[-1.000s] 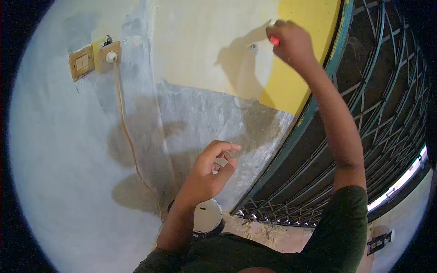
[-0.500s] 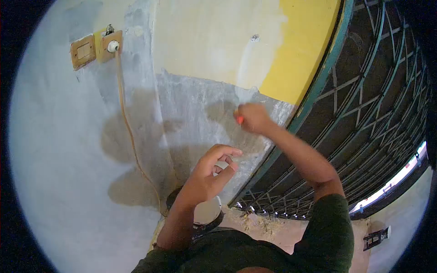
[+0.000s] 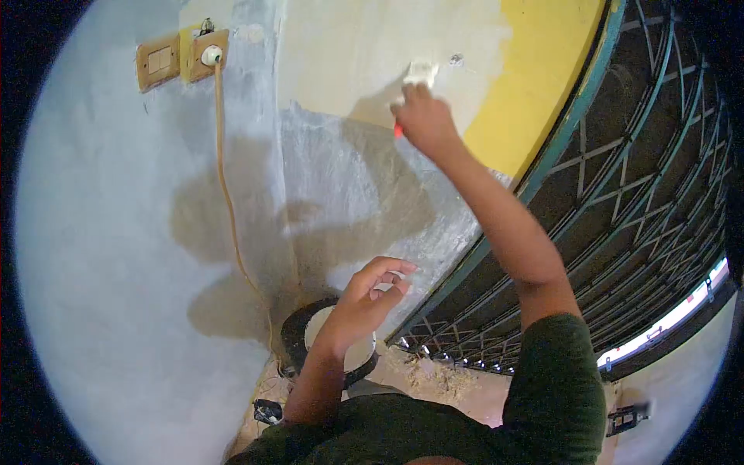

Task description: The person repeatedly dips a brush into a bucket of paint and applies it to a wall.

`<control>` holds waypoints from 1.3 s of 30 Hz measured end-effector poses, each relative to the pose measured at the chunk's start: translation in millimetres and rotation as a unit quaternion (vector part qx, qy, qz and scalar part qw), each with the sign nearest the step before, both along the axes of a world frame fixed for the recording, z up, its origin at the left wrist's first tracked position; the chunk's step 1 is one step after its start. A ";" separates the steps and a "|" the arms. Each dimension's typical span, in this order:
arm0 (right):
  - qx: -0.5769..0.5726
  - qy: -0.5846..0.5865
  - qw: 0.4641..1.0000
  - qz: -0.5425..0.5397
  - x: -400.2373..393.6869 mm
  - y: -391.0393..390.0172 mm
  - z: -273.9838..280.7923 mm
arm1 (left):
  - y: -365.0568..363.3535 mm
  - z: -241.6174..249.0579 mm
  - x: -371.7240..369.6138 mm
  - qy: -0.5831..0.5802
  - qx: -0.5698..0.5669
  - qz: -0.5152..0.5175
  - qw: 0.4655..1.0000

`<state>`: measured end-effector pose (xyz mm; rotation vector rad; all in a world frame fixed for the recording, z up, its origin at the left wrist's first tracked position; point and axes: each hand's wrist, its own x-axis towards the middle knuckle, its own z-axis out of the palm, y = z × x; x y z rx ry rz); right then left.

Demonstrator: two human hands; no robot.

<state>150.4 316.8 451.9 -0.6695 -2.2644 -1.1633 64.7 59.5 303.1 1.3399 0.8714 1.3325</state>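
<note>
My right hand [image 3: 426, 120] is closed around a paintbrush, raised against the upper wall. The brush's pale, paint-covered head [image 3: 421, 74] meets the cream-painted area [image 3: 341, 54], and a red bit of its handle [image 3: 398, 129] pokes out below my fist. Lower down, my left hand [image 3: 372, 294] hovers in front of the wall, fingers loosely curled and thumb apart, with nothing in it. Behind my left wrist stands a black bucket [image 3: 294, 333] of pale paint, partly hidden by my forearm.
Yellow paint [image 3: 535, 77] borders the cream area beside a green-framed folding metal gate [image 3: 604, 201]. On the left are a light switch [image 3: 159, 62] and a wall socket [image 3: 208, 56] with a plugged-in cord [image 3: 225, 178] hanging to the floor. Debris [image 3: 442, 380] lies by the gate.
My right hand has moved up the wall with the paintbrush, from the grey part to the cream part. My left hand has dropped slightly, and more of the bucket shows.
</note>
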 end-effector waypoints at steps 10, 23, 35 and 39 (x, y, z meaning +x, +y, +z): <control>-0.101 0.010 0.994 0.028 18.7 -6.7 -188.7 | -3.5 -21.3 -18.0 0.018 -0.028 0.046 0.998; -0.018 0.157 0.984 0.080 39.0 -33.5 22.9 | -0.4 -22.9 0.4 0.019 0.015 0.015 1.000; -0.225 0.118 0.967 -0.022 77.5 -20.7 -217.8 | 5.0 -37.6 12.1 0.036 -0.005 -0.040 0.999; -0.292 0.026 0.955 -0.037 78.0 -39.9 -200.5 | 1.3 -32.8 14.2 0.034 -0.004 -0.051 0.998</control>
